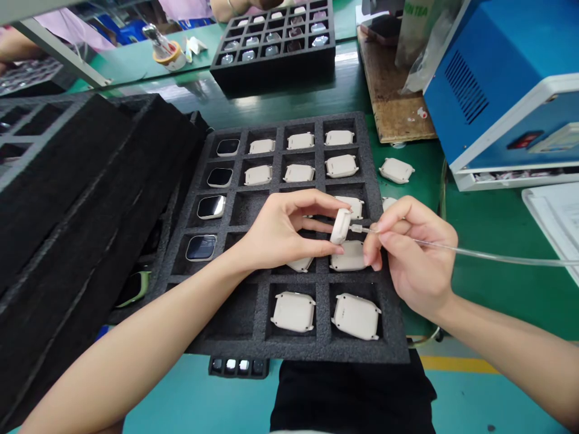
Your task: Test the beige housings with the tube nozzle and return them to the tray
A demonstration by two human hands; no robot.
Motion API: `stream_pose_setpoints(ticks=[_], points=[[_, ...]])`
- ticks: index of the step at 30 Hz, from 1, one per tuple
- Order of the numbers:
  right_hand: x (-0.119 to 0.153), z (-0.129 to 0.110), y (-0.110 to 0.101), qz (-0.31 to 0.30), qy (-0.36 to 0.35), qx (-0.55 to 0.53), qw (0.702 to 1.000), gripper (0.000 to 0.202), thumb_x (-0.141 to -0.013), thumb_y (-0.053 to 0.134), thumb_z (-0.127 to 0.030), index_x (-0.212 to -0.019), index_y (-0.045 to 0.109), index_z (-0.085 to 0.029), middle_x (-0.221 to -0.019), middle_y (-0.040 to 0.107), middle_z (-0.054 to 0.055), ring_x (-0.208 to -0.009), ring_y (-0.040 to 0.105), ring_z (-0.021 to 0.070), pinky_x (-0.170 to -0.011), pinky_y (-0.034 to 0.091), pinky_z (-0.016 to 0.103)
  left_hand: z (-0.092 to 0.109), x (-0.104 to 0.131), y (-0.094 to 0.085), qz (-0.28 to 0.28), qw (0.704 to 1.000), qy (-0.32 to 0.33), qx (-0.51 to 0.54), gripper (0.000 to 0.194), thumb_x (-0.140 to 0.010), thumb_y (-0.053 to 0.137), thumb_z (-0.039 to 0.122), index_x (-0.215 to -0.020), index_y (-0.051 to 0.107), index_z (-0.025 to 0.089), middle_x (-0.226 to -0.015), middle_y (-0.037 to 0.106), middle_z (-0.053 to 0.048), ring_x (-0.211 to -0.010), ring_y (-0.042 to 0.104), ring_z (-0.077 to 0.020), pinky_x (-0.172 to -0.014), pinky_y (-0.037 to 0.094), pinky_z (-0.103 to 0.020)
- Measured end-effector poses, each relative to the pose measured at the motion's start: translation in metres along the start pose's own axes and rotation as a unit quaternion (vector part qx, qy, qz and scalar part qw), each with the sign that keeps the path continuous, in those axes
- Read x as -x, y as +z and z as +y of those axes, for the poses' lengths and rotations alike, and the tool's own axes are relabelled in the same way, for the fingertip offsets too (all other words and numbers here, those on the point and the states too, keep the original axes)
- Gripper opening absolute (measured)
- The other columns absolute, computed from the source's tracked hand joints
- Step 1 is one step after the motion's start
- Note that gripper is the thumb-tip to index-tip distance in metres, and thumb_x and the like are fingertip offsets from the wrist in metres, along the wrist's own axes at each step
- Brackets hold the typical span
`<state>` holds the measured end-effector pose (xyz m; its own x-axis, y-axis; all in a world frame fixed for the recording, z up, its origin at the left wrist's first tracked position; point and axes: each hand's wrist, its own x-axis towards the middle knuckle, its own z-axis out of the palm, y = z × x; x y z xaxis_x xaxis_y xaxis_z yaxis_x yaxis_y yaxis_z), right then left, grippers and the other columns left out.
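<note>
case (341,226), cream, smooth, rounded, turned edge-on; held in narrow pinch by left hand (292,232). tube (497,258), clear, pinched by right hand (418,256), pale tip (357,228) just beside case.

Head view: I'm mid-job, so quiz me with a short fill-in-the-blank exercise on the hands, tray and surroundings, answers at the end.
1. The left hand pinches a pale watch case, while the ____ hand holds the clear tube.
2. In the far-left column of the tray, ____ dark-screened watches are visible.
3. The bench has a ____ top.
4. The vented machine is coloured ____ and white.

Missing words: right; four; green; blue.
</note>
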<state>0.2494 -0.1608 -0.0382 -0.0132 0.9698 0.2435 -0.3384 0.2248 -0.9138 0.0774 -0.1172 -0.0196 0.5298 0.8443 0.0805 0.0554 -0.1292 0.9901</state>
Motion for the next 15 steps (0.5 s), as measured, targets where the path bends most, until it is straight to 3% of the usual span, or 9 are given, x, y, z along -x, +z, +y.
stream_pose_setpoints(ticks=[15], points=[[0.0012, 0.0014, 0.0000, 0.004, -0.003, -0.010, 1.000, 0.012, -0.075, 0.046, -0.007, -0.071, 0.050, -0.018, -0.047, 0.057, -0.003, -0.039, 0.049, 0.0098, -0.035, 0.035, 0.019, 0.0011, 0.0001, 0.0003, 0.001, 1.000, -0.010, 0.007, 0.041, -0.056, 0.077, 0.007, -0.094, 0.064, 0.013, -0.095, 0.065, -0.005, -0.094, 0.062, -0.0213, -0.083, 0.055, -0.036]])
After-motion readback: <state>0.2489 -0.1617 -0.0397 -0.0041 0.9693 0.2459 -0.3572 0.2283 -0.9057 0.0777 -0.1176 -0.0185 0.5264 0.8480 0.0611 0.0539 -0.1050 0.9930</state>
